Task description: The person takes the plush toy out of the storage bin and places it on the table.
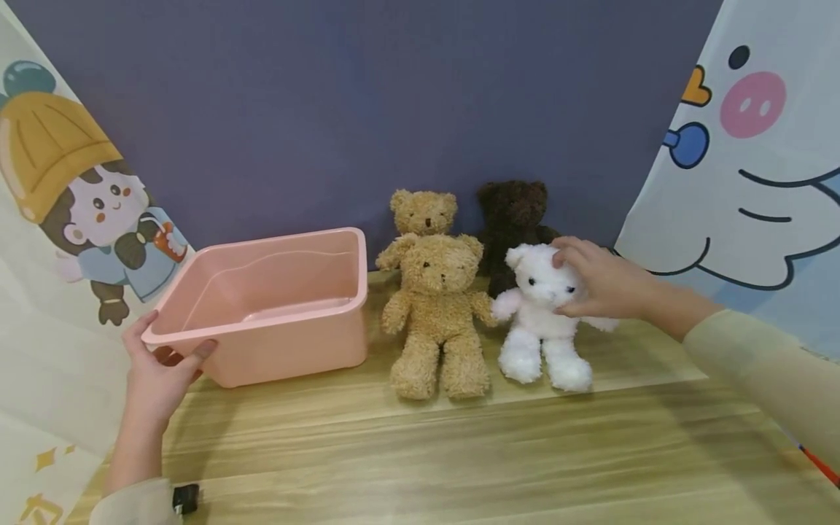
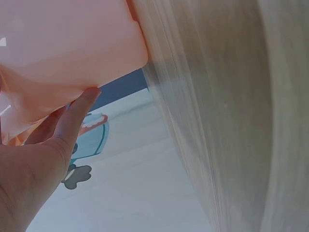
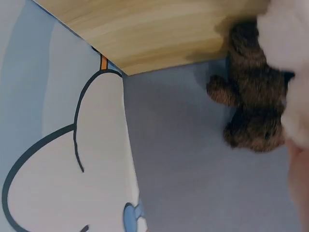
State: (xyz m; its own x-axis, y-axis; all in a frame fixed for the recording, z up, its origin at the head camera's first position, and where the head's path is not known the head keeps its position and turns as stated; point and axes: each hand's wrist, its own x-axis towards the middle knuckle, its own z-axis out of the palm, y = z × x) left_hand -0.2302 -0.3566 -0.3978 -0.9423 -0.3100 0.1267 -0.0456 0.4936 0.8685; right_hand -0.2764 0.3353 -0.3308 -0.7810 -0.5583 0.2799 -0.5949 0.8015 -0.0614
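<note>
My left hand [image 1: 157,383] grips the near left corner of a pink plastic bin [image 1: 295,343], thumb on its front wall. In the left wrist view the thumb lies against the bin [image 2: 72,43]. A white teddy bear [image 1: 541,317] sits upright on the table, and my right hand [image 1: 607,281] holds its head from the right side. Behind it, partly hidden, is a dark brown teddy bear [image 1: 515,208], also seen in the right wrist view. Left of the white bear sits a tan teddy bear [image 1: 440,313], with another tan bear [image 1: 426,211] mostly hidden behind it.
The wood-grain table [image 1: 420,459] spreads out in front of the bin and bears. A dark blue-grey backdrop [image 1: 394,109] rises behind them. Cartoon-printed panels [image 1: 774,204] flank both sides. A small black object [image 1: 187,499] is by the left sleeve.
</note>
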